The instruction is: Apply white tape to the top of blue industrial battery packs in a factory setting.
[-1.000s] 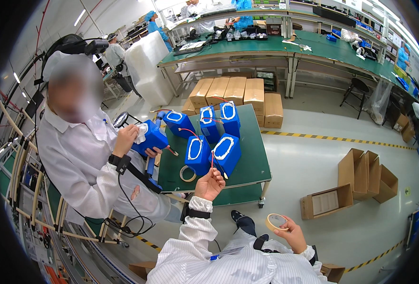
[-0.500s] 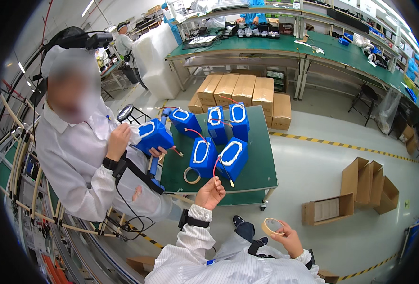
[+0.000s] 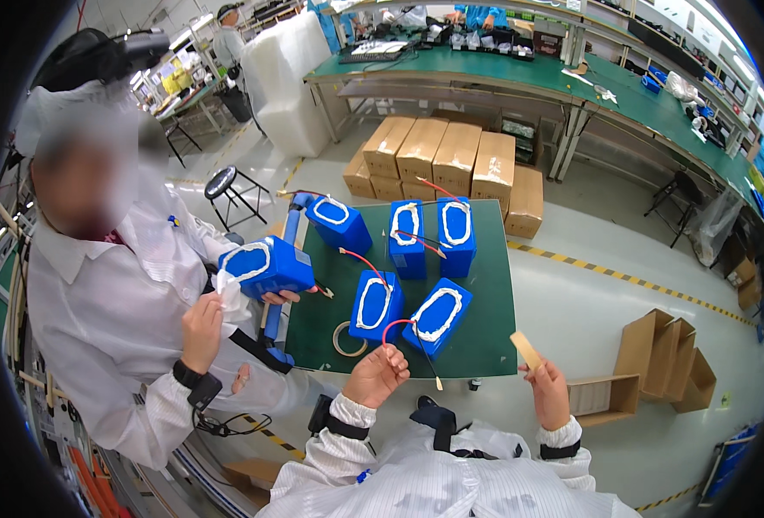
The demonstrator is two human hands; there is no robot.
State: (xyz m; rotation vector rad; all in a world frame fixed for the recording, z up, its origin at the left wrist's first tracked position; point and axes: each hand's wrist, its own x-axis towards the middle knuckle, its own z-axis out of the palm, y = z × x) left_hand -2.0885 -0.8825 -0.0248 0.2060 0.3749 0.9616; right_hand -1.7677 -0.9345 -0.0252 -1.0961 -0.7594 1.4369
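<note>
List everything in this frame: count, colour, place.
Packs: six, blue, five on cart, one with coworker
Tape rolls: two, tan, cart, right hand
Cart: one, green, ahead
Coworker: one, white coat, left
Other people: several, blue or white, back
Closed cartons: several, brown, behind cart
Open cartons: several, brown, right floor
Stools: two, black, left and right
Benches: several, green, back
Bulky block: one, white, back
Left hand: one, white sleeve, pinching red wire
Right hand: one, white sleeve, holding tape
</note>
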